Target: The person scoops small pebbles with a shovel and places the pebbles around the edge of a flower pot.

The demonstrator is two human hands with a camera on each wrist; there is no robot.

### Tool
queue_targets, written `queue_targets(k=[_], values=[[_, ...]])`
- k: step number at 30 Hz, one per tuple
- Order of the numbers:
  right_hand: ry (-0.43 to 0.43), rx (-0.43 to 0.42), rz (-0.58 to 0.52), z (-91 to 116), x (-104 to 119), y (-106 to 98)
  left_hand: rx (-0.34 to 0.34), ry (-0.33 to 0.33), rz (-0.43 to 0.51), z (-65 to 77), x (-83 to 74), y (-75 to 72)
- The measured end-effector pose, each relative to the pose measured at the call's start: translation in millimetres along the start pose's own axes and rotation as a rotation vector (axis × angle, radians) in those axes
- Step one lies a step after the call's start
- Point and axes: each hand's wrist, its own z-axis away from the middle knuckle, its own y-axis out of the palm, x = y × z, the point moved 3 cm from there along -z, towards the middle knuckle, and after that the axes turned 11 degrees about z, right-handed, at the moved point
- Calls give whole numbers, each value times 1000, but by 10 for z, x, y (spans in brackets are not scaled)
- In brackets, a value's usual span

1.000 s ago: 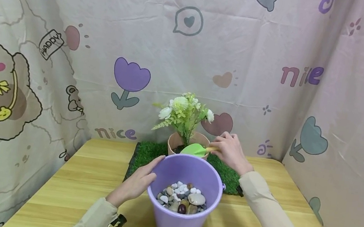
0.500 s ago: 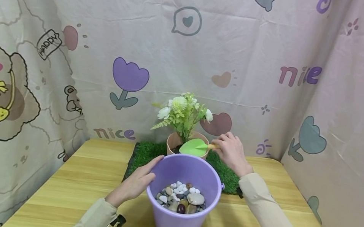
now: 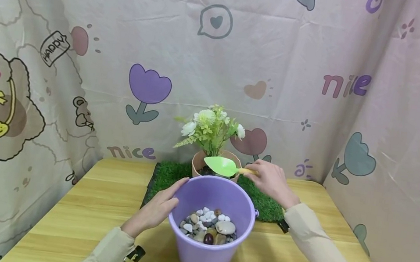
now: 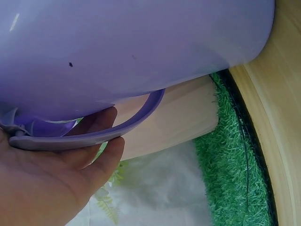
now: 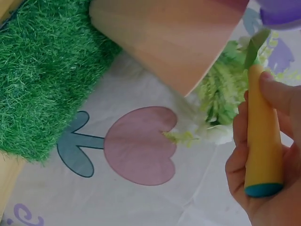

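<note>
A purple bucket (image 3: 204, 258) stands on the table with pebbles (image 3: 207, 226) of white, grey and brown inside it. At its left side my left hand (image 3: 156, 208) holds the rim, and in the left wrist view its fingers (image 4: 106, 160) lie around the bucket's handle (image 4: 141, 117). My right hand (image 3: 272, 181) grips the yellow handle of a small green trowel (image 3: 221, 166). The trowel's blade is over the opening of a peach flowerpot (image 3: 196, 164), behind the bucket. Dark material shows in the pot below the white flowers (image 3: 211, 124).
Green artificial turf (image 3: 172, 174) lies under the pot at the back of the wooden table (image 3: 84, 207). A printed cloth (image 3: 219, 61) hangs right behind the pot and along both sides.
My right hand has tipped the trowel, its blade rising and shifting slightly left over the pot, while the hand lowered a little. The left hand stays at the bucket.
</note>
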Motion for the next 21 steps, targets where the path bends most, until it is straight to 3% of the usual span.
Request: queue_targets(k=[9,21], values=[[-115,-9,-87,196,124,-184,-8,1,1,0,-6,-7],[-181,-41,-272,325,153,-312,4,0,21,-1,-10,-4]])
